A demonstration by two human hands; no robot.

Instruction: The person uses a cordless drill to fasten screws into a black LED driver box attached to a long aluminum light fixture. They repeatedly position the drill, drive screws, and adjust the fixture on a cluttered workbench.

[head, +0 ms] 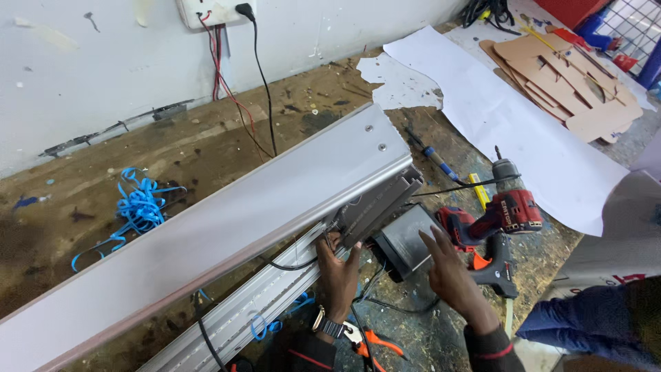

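At frame centre, left hand (339,269) grips the long grey aluminium housing's (206,234) end; open right hand (446,272) hovers just right of the black rectangular box (407,241).

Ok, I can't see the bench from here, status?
Left hand gripping the end of the aluminium housing. Right hand open beside the black box. Cordless drill close by.

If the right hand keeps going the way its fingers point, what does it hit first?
Most likely the black box right ahead of the right hand; the fingertips look almost on it. The red cordless drill lies off to the side, though depth is unclear.
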